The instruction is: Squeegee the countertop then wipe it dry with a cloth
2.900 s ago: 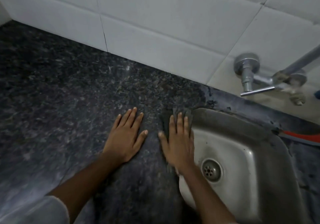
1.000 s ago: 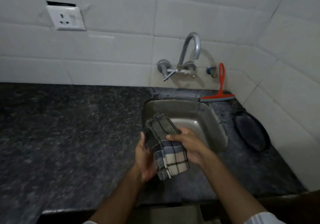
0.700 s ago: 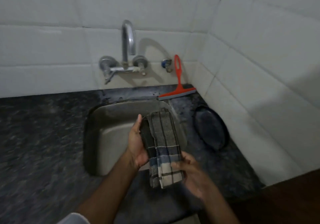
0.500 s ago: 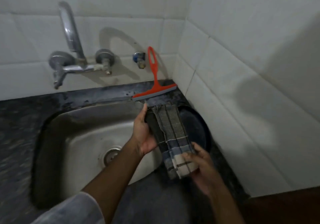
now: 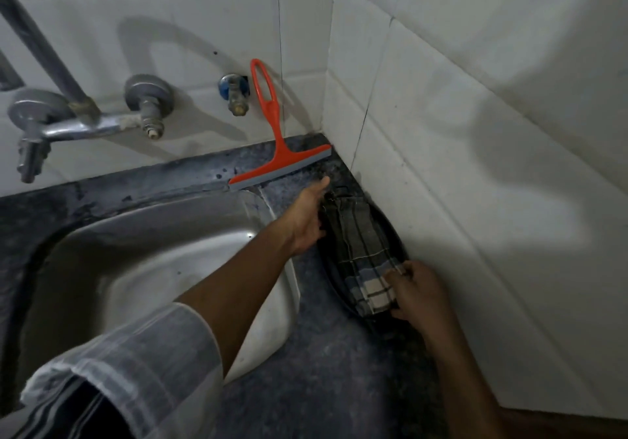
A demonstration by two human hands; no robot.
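A folded checked cloth [image 5: 362, 251] lies along a dark oval tray [image 5: 396, 241] on the speckled countertop [image 5: 326, 370], right of the sink. My left hand [image 5: 307, 216] holds the cloth's far end, its fingers hidden under the fabric. My right hand [image 5: 419, 289] pinches the near, lighter end. A red squeegee [image 5: 275, 139] leans against the back wall in the corner, blade down on the counter, just beyond my left hand.
A steel sink [image 5: 142, 262] fills the left half, with a wall tap [image 5: 85, 116] above it and a small valve [image 5: 234, 94] beside the squeegee handle. White tiled walls meet in the corner and close off the right side.
Both hands lifted the cloth off the counter left of the sink, carried it right across the sink, and lowered it onto the dark tray by the right wall.
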